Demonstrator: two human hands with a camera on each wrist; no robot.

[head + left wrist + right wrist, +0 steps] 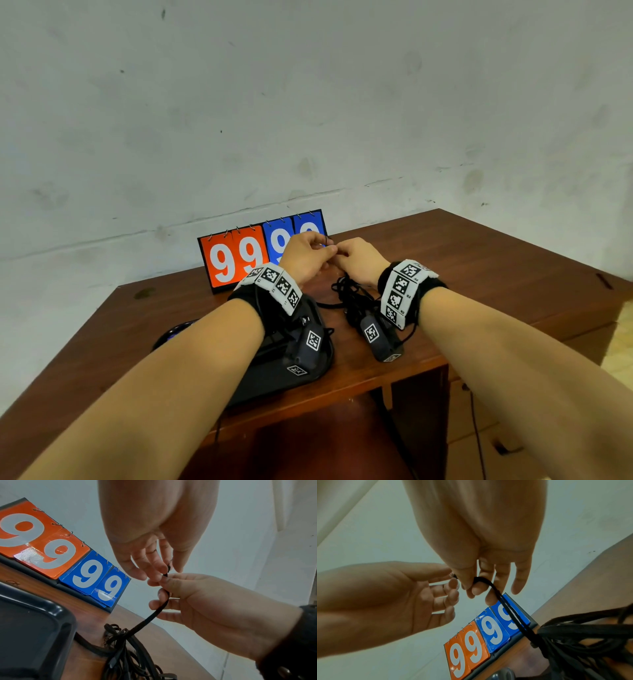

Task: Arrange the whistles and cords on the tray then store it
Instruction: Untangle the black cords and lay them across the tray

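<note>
The cords (352, 294) lie in a black tangle on a brown wooden table (496, 274) against a scuffed white wall (308, 102), at three o'clock of the black tray (34, 622). Both hands hover above the heap at twelve o'clock: the right hand (197, 601) pinches one flat woven strand rising from it, and the left hand (385, 595), fingers loosely curled, nips the strand's end. An orange-and-blue scoreboard (263, 250) reading 99 99 stands behind.
</note>
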